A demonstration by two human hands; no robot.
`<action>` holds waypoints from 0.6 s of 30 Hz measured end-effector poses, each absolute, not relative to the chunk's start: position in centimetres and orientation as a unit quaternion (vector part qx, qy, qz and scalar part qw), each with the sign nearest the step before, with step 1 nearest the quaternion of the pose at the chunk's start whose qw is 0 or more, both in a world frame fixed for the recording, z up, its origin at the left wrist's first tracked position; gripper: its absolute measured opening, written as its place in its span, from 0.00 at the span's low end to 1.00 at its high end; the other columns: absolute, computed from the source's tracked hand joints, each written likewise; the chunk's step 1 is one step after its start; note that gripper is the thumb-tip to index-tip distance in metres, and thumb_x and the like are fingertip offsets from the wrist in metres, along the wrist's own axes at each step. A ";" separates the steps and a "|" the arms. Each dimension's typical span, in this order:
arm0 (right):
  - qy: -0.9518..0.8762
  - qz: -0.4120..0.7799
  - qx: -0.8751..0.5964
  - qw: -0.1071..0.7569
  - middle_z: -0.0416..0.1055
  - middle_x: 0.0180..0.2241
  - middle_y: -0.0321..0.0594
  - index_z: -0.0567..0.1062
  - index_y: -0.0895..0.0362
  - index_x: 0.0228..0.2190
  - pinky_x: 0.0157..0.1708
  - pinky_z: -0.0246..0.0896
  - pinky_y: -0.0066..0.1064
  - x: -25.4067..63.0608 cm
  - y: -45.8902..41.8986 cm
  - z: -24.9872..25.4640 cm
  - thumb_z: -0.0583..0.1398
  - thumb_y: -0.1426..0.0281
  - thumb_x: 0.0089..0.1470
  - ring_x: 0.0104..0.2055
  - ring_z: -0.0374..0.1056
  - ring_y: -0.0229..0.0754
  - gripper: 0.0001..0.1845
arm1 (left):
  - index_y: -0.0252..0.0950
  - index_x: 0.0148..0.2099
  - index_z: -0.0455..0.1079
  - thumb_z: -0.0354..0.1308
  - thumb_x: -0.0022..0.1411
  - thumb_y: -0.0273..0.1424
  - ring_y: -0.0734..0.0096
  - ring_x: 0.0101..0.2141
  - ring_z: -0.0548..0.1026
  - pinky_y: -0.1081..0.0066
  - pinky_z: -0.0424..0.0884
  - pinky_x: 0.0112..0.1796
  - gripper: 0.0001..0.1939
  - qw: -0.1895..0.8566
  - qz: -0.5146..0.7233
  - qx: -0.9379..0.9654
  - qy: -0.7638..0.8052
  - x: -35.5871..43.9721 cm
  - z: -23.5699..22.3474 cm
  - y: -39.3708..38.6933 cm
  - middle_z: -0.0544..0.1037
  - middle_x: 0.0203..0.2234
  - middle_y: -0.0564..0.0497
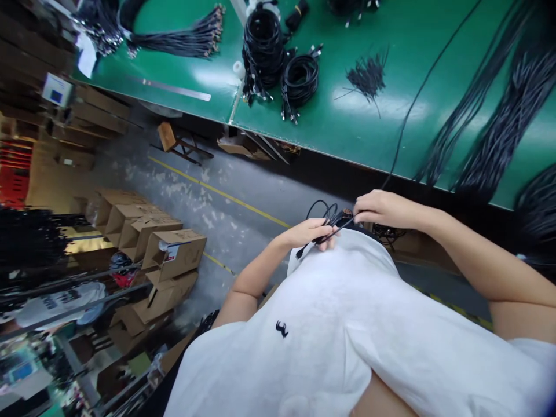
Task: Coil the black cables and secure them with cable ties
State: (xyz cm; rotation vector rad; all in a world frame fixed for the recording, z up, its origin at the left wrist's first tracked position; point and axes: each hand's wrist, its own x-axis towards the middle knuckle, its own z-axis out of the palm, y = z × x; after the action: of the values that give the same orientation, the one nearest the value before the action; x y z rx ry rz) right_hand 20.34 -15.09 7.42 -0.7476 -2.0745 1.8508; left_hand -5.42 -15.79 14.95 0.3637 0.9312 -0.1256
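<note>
Close to my body, my left hand (313, 233) is closed around a few loose loops of a black cable (324, 209). One plug end of it sticks out below the fingers. My right hand (374, 207) pinches the same cable just to the right of the loops. From there the long free part runs up over the table edge and across the green table (330, 133). Coiled cables (300, 78) with silver plugs lie on the table beyond my hands, beside a taller stack of coils (263, 43).
A pile of short black ties (368, 76) lies mid-table. Long bundles of straight black cables (512, 116) spread at the right. A metal ruler (176, 89) and a cable bundle with bare ends (182, 43) are at the left. Cardboard boxes (174, 255) and a stool (167, 136) stand on the floor.
</note>
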 end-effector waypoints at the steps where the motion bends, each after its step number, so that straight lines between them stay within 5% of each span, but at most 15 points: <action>1: -0.700 0.648 -0.269 0.131 0.73 0.30 0.40 0.76 0.55 0.32 0.37 0.57 0.31 20.8 -15.3 7.2 0.48 0.53 0.66 0.33 0.68 0.40 0.25 | 0.29 0.42 0.71 0.62 0.59 0.48 0.77 0.22 0.73 0.74 0.68 0.27 0.24 0.881 -0.061 0.154 0.443 -5.5 15.1 -15.9 0.79 0.26 0.47; 6: -0.677 0.672 -0.265 0.139 0.74 0.30 0.40 0.77 0.55 0.32 0.38 0.58 0.32 20.2 -15.9 6.1 0.49 0.53 0.66 0.33 0.68 0.40 0.25 | 0.29 0.43 0.73 0.66 0.54 0.48 0.76 0.21 0.73 0.74 0.68 0.25 0.27 0.904 -0.074 0.061 0.416 -4.3 15.4 -16.4 0.77 0.23 0.48; 11: -0.708 0.571 -0.399 0.118 0.77 0.37 0.47 0.78 0.55 0.34 0.52 0.55 0.40 26.0 -16.0 -0.8 0.49 0.54 0.65 0.41 0.69 0.45 0.24 | 0.29 0.40 0.76 0.68 0.53 0.45 0.85 0.10 0.50 0.78 0.49 0.14 0.23 0.905 0.014 -0.003 0.424 -4.9 16.5 -16.3 0.56 0.09 0.62; 14: -0.700 0.459 -0.547 0.011 0.77 0.43 0.54 0.79 0.57 0.37 0.57 0.49 0.47 32.6 -18.4 -4.9 0.49 0.62 0.65 0.46 0.69 0.49 0.20 | 0.31 0.36 0.76 0.63 0.59 0.43 0.85 0.08 0.45 0.78 0.44 0.12 0.18 0.873 0.090 -0.016 0.480 -7.0 17.8 -15.9 0.49 0.06 0.64; 18: -0.698 0.504 -0.504 -0.068 0.78 0.38 0.53 0.79 0.53 0.31 0.40 0.62 0.42 32.6 -23.1 -2.1 0.52 0.66 0.61 0.39 0.72 0.52 0.16 | 0.33 0.40 0.77 0.57 0.65 0.43 0.83 0.06 0.49 0.77 0.46 0.11 0.17 0.805 0.196 0.002 0.560 -9.2 19.0 -14.6 0.55 0.06 0.63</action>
State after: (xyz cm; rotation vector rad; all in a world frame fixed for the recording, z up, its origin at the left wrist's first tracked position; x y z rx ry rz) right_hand 32.61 -23.13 -2.08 -1.6553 -2.2935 1.6545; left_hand -9.23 -14.61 19.00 0.0053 1.1979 0.4189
